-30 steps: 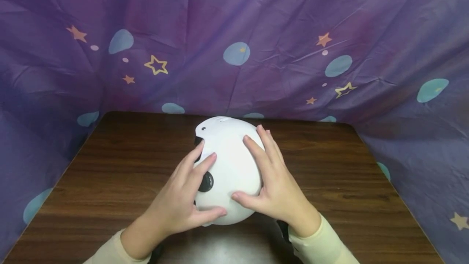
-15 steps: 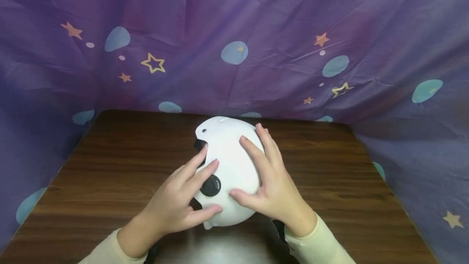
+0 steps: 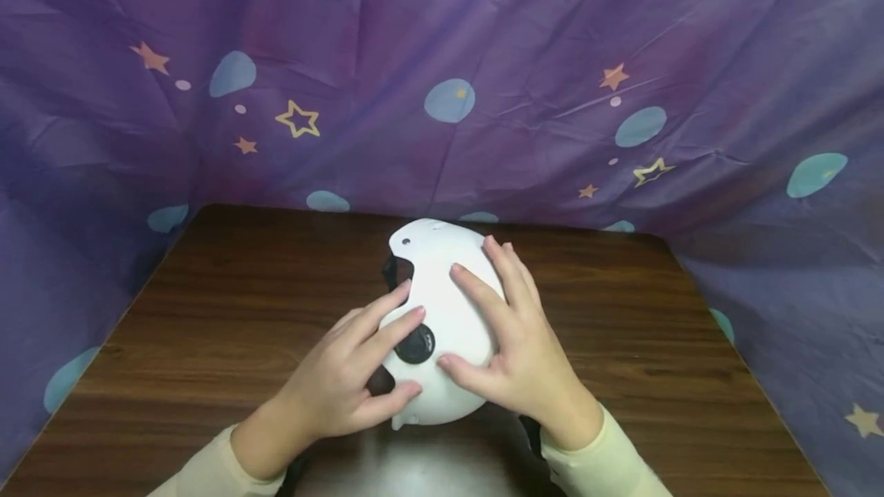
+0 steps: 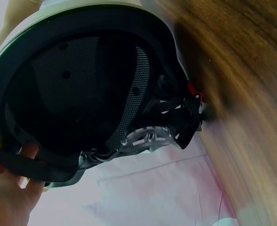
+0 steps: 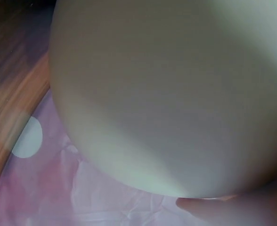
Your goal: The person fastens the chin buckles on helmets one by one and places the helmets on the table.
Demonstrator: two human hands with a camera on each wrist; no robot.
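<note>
Helmet, white, one; centre of the head view, tilted over the bench, opening toward frame left; contact below unclear
Left hand: fingers gripping the rim
Right hand: fingers spread, curved round the dome
Handling, judged: light, stiff, smooth, liable to slip; lining softer; best held by rim and dome together

A helmet sits between two hands over a table, the left hand at its open side, the right hand across the opposite side. A disc lies between the left thumb and forefingers. A curtain hangs behind the table and along both sides. A liner lies inside the helmet, a buckle between rim and table.
</note>
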